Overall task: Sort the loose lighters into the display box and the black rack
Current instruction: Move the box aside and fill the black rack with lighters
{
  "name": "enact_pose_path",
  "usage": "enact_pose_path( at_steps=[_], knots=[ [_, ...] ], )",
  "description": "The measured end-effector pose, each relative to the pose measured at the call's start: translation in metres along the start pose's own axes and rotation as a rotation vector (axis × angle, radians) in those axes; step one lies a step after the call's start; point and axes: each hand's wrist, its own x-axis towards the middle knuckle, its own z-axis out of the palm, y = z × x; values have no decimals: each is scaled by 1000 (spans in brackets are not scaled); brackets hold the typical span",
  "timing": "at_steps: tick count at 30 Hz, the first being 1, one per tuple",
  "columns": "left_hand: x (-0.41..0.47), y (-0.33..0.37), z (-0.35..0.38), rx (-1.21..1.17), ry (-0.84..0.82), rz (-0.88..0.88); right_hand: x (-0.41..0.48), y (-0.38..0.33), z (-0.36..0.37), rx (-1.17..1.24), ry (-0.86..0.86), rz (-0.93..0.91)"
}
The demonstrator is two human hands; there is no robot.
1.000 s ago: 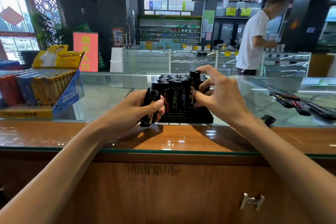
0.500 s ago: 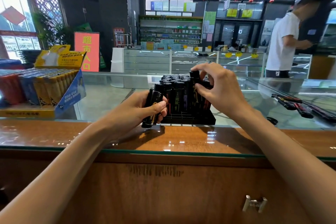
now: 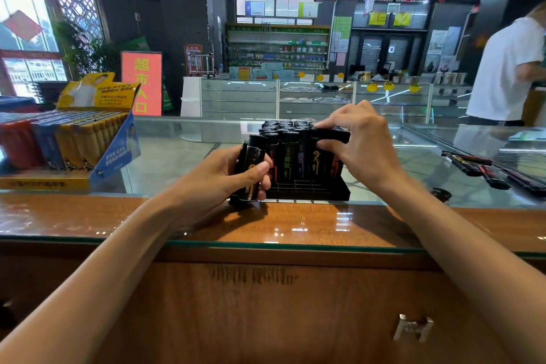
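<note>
Two or more black lighters are gripped in the left hand, just beside the rack on the glass counter. One lighter is pinched sideways in the right hand above the rack's nearly full rows. If it is lowered tilted, its slot may be missed and neighbours toppled. The box stands well apart, at left.

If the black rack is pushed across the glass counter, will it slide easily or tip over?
The black rack would probably slide rather than tip: its base looks low and wide on the smooth glass counter. Packed with upright lighters, it is likely heavy for its size. They stand tall above the base, so a sharp push might rattle them.
</note>
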Motion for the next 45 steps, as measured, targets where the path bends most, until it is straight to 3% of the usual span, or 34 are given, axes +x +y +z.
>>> enact_pose_path(
  at_steps=[3,7,10,13,16,20,26,31,35,39,45],
  knots=[
    [-1,2,1,11,8,-12,-1,1,1,-98,-13,-5],
    [-2,8,3,-315,-90,-130,-4,0,1,-195,-26,-35],
    [-3,12,5,-414,-151,-123,-7,-5,-1,-198,-12,-38],
    [-5,12,6,-379,-186,-97,-9,-21,-8,69,38,-53],
    [-5,11,8,-292,-204,-77,-8,-41,-15,398,-137,-49],
    [-3,9,9,-221,-200,-32,-8,-51,-18,492,-245,-56],
    [-1,6,8,-154,-137,42,-8,-49,-17,765,-336,125],
    [2,-1,3,-267,-147,13,2,-29,-37,991,-211,302],
    [4,-6,-1,-185,-94,-26,4,-6,-45,609,-96,284],
    [4,-5,-1,-139,-109,-54,-1,-5,-33,296,-60,118],
    [3,-1,3,-212,-52,-107,-7,-7,-18,91,-44,-45]
  ],
)
